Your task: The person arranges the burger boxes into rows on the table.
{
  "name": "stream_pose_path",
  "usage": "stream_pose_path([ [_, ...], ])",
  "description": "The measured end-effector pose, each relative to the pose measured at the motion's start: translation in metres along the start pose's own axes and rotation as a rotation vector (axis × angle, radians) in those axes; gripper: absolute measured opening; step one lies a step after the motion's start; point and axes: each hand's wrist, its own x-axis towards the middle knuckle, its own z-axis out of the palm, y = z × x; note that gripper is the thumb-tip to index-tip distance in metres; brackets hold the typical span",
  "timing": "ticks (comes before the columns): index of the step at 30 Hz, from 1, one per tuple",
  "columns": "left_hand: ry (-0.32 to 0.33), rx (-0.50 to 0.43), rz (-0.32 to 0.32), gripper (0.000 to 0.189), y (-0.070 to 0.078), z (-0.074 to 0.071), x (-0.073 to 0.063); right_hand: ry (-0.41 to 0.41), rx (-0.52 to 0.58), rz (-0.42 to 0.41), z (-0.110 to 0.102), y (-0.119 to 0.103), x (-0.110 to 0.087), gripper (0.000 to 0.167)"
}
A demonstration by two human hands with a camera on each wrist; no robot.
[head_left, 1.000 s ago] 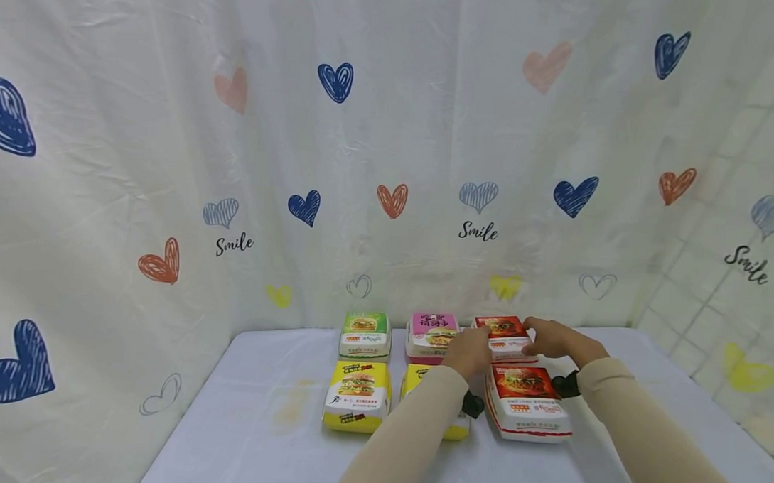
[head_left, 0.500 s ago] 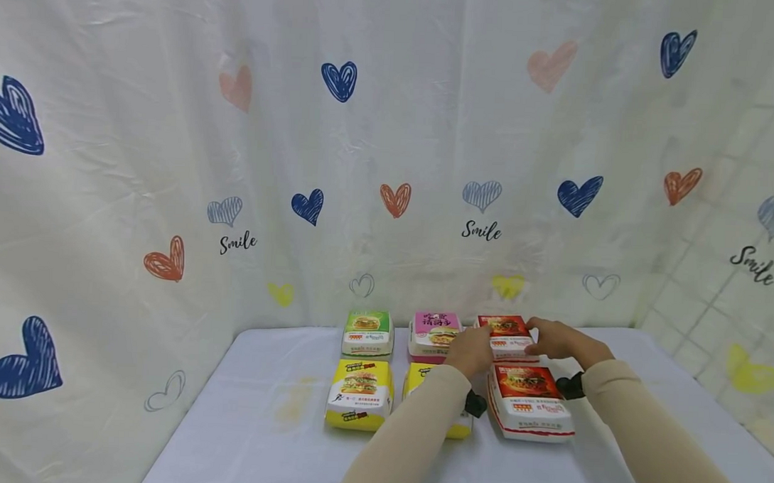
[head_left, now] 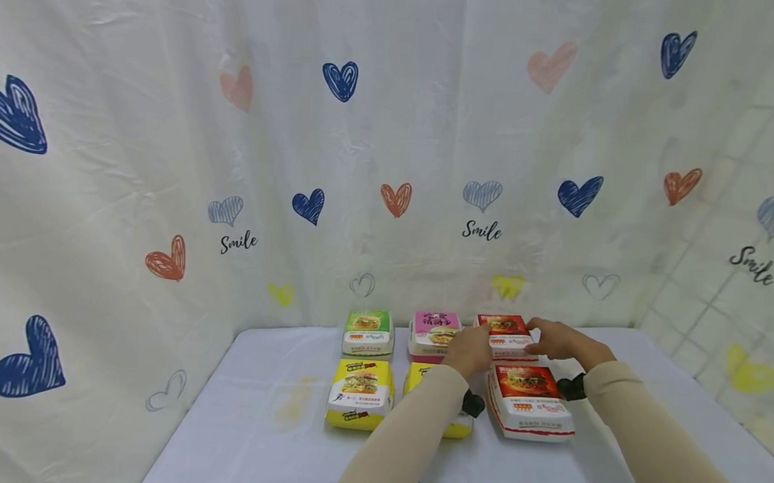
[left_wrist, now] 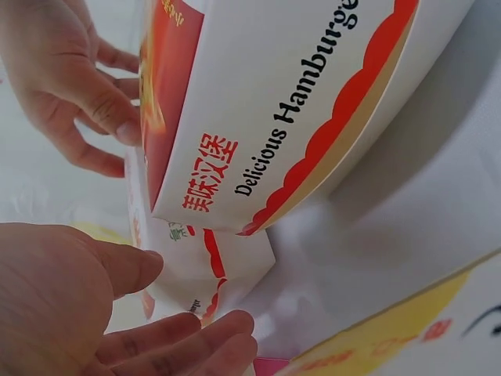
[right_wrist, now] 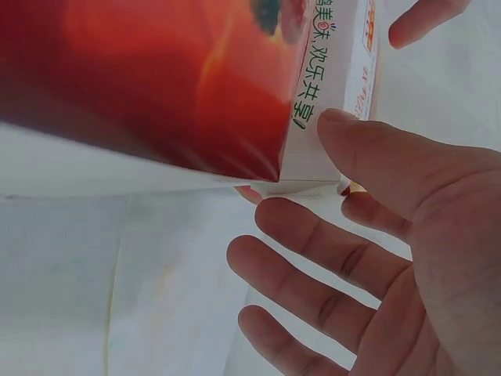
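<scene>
Two red-and-white hamburger boxes stand at the right end of two rows, the near box point(head_left: 530, 403) in front of the far box point(head_left: 502, 338). My left hand point(head_left: 469, 352) is at the far box's left side, its thumb and fingers spread about the corner in the left wrist view. At the right side of that box is my right hand point(head_left: 559, 341), thumb at the front and fingers extended along the side in the right wrist view. Neither hand's fingers are curled round the box. The left forearm partly covers a yellow box point(head_left: 457, 429).
Left of the hands, the back row has a pink box point(head_left: 435, 335) and a green box point(head_left: 367, 333). Another yellow box point(head_left: 359, 395) stands in the front row. Behind the white-covered table point(head_left: 259, 407) hangs a curtain point(head_left: 390, 142) printed with hearts.
The view has shifted slightly, moving everything a little to the right in the picture. Both hands stay at the far red box, and the boxes keep their places.
</scene>
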Motion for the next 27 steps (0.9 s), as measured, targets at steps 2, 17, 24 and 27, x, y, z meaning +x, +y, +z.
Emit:
stream_pose_path([
  [2, 0.002, -0.011, -0.001, 0.052, 0.001, 0.001, 0.001, -0.002, 0.002, 0.003, -0.001, 0.002, 0.000, 0.064],
  [17, 0.048, 0.005, 0.149, 0.035, -0.020, -0.040, -0.026, 0.120, 0.003, -0.084, -0.004, -0.002, -0.026, 0.048],
  [24, 0.077, -0.145, 0.203, 0.024, -0.053, -0.066, -0.055, 0.249, 0.043, -0.151, 0.003, -0.012, -0.055, 0.027],
  [27, 0.116, -0.190, 0.213, 0.015, -0.071, -0.077, -0.069, 0.307, 0.053, -0.175, 0.008, -0.014, -0.066, 0.024],
])
